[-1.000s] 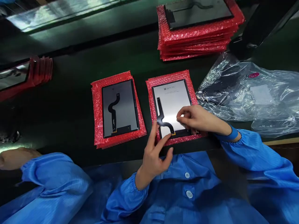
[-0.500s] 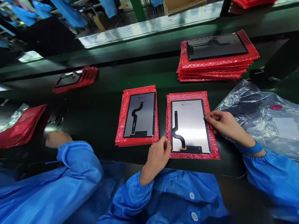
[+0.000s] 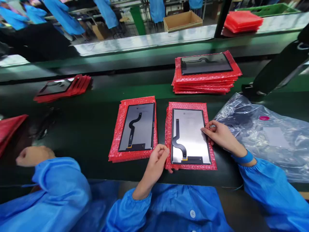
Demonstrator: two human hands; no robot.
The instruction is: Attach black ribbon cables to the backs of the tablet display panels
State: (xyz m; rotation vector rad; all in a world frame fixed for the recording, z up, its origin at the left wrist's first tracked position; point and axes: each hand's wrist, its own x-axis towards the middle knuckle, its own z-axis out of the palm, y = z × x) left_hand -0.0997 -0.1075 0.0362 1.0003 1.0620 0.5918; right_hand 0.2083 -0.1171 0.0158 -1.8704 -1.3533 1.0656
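A tablet display panel (image 3: 193,135), grey-white with a curved black flex cable, lies on red bubble-wrap bags (image 3: 212,162) in front of me. My left hand (image 3: 156,159) is closed at the lower left edge of these bags, gripping the bubble wrap. At the panel's right edge, my right hand (image 3: 220,137) has thumb and forefinger pinched together, their tips over the border; whether anything thin is between them is hidden. Just left lies a second display panel (image 3: 145,129) with a similar cable, on its own red bubble-wrap bags (image 3: 116,141).
Behind stands a tall stack of red bags (image 3: 202,87) topped by a panel. A clear plastic bag (image 3: 277,151) spreads at right, below a black post (image 3: 275,71). At left are a co-worker's hand (image 3: 36,156) and another red stack (image 3: 79,85).
The view has shifted, showing more of the far side. My right fingertips have moved slightly inward over the panel's edge. The co-worker's hand is farther left in view.
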